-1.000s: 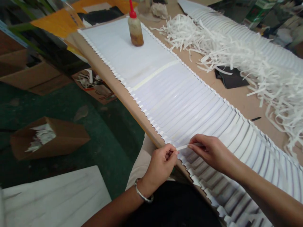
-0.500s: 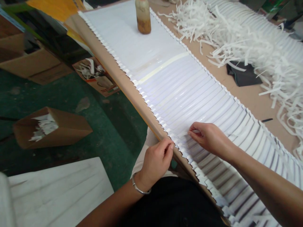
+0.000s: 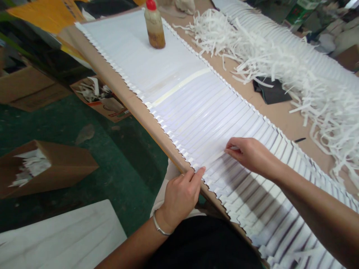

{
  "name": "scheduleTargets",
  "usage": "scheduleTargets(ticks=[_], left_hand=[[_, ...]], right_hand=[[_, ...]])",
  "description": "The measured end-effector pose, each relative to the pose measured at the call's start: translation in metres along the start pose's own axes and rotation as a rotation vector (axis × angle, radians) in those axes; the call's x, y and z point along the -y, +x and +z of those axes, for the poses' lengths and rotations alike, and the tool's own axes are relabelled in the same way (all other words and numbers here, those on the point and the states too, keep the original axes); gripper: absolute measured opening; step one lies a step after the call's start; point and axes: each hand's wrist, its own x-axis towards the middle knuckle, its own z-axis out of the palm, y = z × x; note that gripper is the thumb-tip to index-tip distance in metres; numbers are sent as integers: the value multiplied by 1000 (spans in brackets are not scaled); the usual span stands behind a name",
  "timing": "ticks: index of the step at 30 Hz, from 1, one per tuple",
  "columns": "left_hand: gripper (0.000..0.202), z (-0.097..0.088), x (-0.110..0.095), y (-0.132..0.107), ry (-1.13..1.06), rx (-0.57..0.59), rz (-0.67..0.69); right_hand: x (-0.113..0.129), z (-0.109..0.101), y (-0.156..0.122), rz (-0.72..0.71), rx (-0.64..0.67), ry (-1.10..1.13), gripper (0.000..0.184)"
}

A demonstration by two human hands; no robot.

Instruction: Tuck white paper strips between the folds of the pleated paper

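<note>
A long white panel (image 3: 131, 56) lies along the table, its front part covered by many white paper strips side by side with notched ends. In my right hand (image 3: 244, 151), thumb and fingers pinch a narrow white strip (image 3: 221, 155) over the panel. My left hand (image 3: 182, 192) rests at the near edge, its index finger stretched out and the fingertip touching the strip ends there; its thumb is hidden. A pale yellow strip (image 3: 182, 86) crosses the panel farther up. Beyond it, a bottle with a red cap and brown liquid (image 3: 155, 31) stands upright on the panel.
Loose white strips (image 3: 260, 59) are heaped along the table's far side, by a dark cloth (image 3: 272, 91) and a small black tool (image 3: 300, 140). Cardboard boxes (image 3: 67, 164) with paper scraps stand on the green floor at left. A white surface (image 3: 64, 235) lies lower left.
My left hand has gone from a pinch to a stretched index finger on the panel's edge. My right hand keeps its pinch. The camera view has shifted, bringing the bottle's red cap into sight.
</note>
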Motion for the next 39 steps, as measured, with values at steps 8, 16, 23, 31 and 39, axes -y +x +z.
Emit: scheduleTargets(ticks=[8,16,23,31,39], left_hand=[[36,6,2,-1,16,-104,21],[35,3,3,-1,-1,-113,35],[35,4,4,0,8,-138,45],[36,6,6,1,-6,-171,68],[36,9,10,-1,-31,-173,77]], right_hand=[[-68,-37,19,184,-214,-43,12],[-66,-27,32,216,-197,-72,10],[-79,-32,37,224,-172,-92,12],[-129,-55,50,292,-379,-41,12],[-143,-40,66,338,-410,40,12]])
